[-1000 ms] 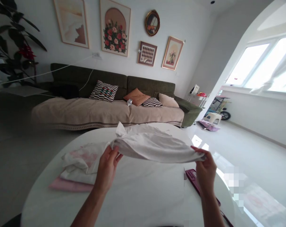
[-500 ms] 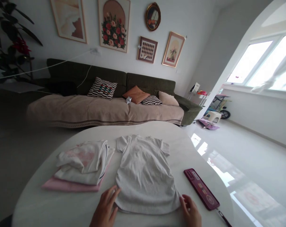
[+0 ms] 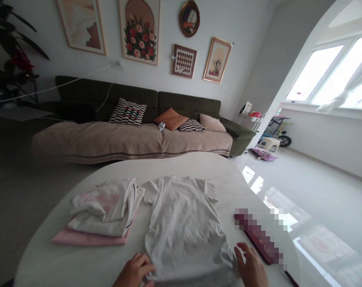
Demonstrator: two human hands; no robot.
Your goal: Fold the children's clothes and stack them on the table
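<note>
Centrally, on the white table (image 3: 88,267), a grey T-shirt (image 3: 183,223) is lying flat beside a stack of folded clothes (image 3: 105,213), while the left hand (image 3: 136,273) is pinching its lower hem corner and the right hand (image 3: 252,269), fingers loosely spread, is touching the opposite corner near a dark red case (image 3: 263,249).

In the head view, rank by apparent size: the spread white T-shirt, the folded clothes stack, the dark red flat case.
1. White T-shirt, spread flat, both hands at its near hem.
2. Folded clothes stack, left of it.
3. Dark red flat case, partly blurred, so its full extent is unsure, but clearly smallest.
</note>
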